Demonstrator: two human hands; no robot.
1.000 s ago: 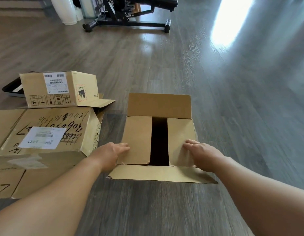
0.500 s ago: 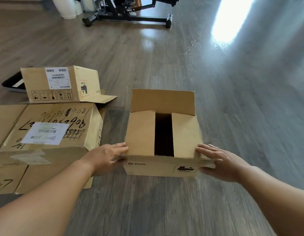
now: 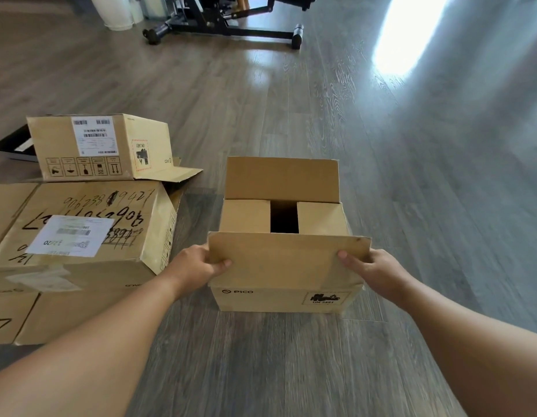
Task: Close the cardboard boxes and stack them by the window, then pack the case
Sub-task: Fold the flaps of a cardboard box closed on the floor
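your box sits on the floor just right of the other cardboard boxes, its long axis running left to right, printed side toward you. your left hand and right hand pinch the near flap's ends, raised over the folded side flaps.

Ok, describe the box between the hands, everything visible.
The box is plain brown cardboard, upright on the wood floor. Its front reads PICO, with a UN 3481 label. Two side flaps are folded in, a dark gap between them; the far flap stands up. The near flap is raised, the left hand and right hand gripping its ends.
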